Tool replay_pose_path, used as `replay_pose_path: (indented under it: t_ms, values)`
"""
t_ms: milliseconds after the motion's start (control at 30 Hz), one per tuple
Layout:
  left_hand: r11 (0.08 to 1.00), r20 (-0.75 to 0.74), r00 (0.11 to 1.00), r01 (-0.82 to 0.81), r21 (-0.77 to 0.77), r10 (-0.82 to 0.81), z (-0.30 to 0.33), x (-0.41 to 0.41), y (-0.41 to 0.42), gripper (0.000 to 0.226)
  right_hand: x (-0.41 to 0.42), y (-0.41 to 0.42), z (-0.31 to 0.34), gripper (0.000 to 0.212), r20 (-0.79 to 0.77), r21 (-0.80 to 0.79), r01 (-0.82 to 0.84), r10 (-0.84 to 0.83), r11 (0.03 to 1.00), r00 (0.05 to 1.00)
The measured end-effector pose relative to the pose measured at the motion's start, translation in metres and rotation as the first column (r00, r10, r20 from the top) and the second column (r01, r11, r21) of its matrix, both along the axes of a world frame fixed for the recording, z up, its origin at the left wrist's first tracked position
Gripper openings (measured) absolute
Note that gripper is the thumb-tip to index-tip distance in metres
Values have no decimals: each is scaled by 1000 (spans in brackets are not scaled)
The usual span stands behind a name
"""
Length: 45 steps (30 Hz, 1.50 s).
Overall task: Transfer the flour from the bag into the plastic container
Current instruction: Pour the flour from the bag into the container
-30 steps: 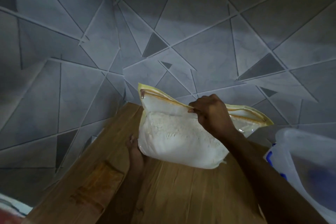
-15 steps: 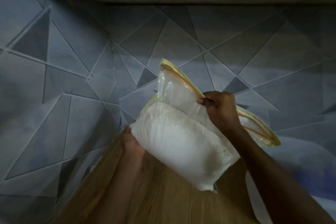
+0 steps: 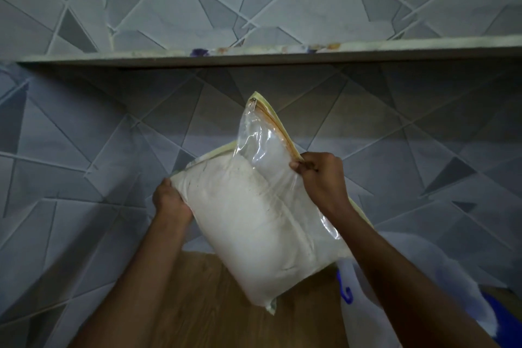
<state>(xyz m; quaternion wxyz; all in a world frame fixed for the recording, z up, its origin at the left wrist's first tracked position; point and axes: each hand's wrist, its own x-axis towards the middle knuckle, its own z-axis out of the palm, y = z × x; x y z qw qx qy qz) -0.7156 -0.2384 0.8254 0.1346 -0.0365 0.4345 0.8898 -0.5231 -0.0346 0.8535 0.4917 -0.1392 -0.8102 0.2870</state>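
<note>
The bag is held in the air above the table, tilted, with its zipper edge running up and away from the person. It is a clear, soft plastic pouch, well filled with flour. It likely handles as heavy and limp: the load will shift toward whichever corner is lowest, and the smooth film may slip under a loose grip.

The left hand cups the bag's lower-left corner, fingers wrapped around it. The right hand pinches the zipper edge between thumb and fingers. Support under the mass plus a pinch at the stiffer zipper seam appears the soundest hold.

The container sits at lower right, blurred, just beside the bag's low corner; no flour is seen entering it.

Compared with half a second earlier, the bag is raised higher and tilted more steeply, and both grips are unchanged. A shelf now shows fully in view.
</note>
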Motion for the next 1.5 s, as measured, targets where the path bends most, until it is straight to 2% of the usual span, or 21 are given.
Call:
replay_pose_path:
  t_ms: [100,200,267,400,500,567,733,867,1000,1100,1233,1333,1500]
  values:
    - [998,3,1000,-15,62,15,11,6,14,36,11,17,-2,40,23,2,-13,13,1000,1000]
    - [998,-9,1000,-25,57,25,18,19,28,38,21,34,-3,56,31,-7,-17,17,1000,999]
    - [999,-26,998,-50,1,50,22,23,34,43,25,43,-4,58,38,-20,-21,21,1000,999]
    - [982,-93,988,-138,-132,126,25,28,54,49,34,64,-8,50,54,-76,-12,17,997,998]
    - [980,-82,986,-154,-126,144,24,33,66,40,40,77,-12,41,69,-107,-25,32,994,997]
    - [993,-31,995,-93,-73,91,27,44,78,36,46,87,-15,35,87,-143,-24,37,989,995]
    - [999,-76,996,-38,-38,35,32,51,103,39,57,107,-25,31,131,-213,-7,36,977,991]
    - [1000,-122,993,-4,4,5,33,45,116,29,62,119,-32,32,149,-247,8,30,969,988]
    - [998,-149,988,-53,-31,48,34,42,134,26,71,131,-37,41,180,-292,16,39,956,983]
    - [994,-148,985,-95,-49,87,37,40,147,37,77,139,-40,44,200,-318,23,43,948,979]
    - [995,-156,986,-72,-62,61,41,39,158,38,82,147,-42,18,196,-338,28,41,941,980]
    - [991,-159,982,-112,-72,99,44,38,163,29,84,151,-42,16,187,-345,30,38,938,982]
    - [983,-193,973,-146,-108,123,47,33,167,39,91,156,-39,14,200,-323,26,41,946,979]
